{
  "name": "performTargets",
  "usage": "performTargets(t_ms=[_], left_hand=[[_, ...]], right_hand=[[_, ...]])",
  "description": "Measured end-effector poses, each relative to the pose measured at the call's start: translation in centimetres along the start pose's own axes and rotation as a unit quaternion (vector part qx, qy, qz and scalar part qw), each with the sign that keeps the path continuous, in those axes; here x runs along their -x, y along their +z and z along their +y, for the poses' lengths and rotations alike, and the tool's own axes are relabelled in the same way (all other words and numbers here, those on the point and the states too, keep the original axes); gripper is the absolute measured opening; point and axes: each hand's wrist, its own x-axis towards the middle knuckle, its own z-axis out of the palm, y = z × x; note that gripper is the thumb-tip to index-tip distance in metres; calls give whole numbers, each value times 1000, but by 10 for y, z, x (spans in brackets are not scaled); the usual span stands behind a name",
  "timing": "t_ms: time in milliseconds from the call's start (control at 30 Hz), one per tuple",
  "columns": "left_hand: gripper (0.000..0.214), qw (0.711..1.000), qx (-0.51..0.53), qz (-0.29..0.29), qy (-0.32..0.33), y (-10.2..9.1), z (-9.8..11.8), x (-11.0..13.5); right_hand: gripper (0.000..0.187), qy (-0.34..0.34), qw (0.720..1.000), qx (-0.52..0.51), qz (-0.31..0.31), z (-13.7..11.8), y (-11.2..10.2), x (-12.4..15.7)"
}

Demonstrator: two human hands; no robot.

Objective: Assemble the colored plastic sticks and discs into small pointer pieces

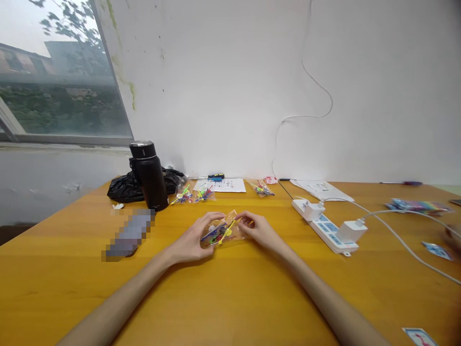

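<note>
Above the middle of the wooden table [230, 298], a small clear plastic bag [221, 230] of colourful plastic pieces lies between my two hands. My left hand [192, 242] grips its left side, thumb in front and fingers behind. The fingers of my right hand [261, 233] are pinched together at the bag's upper right side. Blue, green and red pieces show through the film. A thin yellow piece [226, 232] slants across the front, its top end near my right fingertips. Whether it is inside or outside the bag, I cannot tell.
Similar bags [183, 193] lie toward the wall, near printed paper [230, 185] and a screwdriver [216, 177]. A black bottle [149, 178] and a blurred-out phone [131, 233] are left. A power strip [326, 228] with cables sits right, beyond it another person's hand [453, 238].
</note>
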Motion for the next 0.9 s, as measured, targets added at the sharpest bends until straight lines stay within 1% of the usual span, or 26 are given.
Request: performTargets(t_ms=[67,133,233,300,367,500,567,633,700,767,900], left_hand=[[79,1000,-11,-9,-22,-1,-7,1],[78,997,-28,-1,-65,-2,-16,3],[75,990,-17,20,-141,-5,-30,6],[72,985,32,36,-166,-7,-38,7],[71,977,109,54,-177,-7,-41,6],[76,943,264,68,-192,-8,-43,1],[77,930,309,67,-185,-8,-46,-1],[73,924,331,69,-176,-8,-50,-2],[68,921,340,69,-175,-7,-53,-3],[65,919,343,66,-183,-5,-52,-4],[54,916,339,67,-203,-2,-42,-4]], right_hand=[[25,-12,998,64,-9,4,1,2],[28,-23,994,109,-13,7,2,3],[28,-23,992,125,-19,7,1,4],[25,-25,992,120,-22,6,1,4],[21,-30,993,113,-24,5,2,4],[13,-48,994,94,-17,4,6,4],[12,-64,995,80,-11,4,8,3],[12,-77,994,72,-3,4,9,2],[17,-80,994,72,1,5,11,2],[25,-78,994,78,1,7,12,1],[48,-80,994,72,-5,8,13,1]])
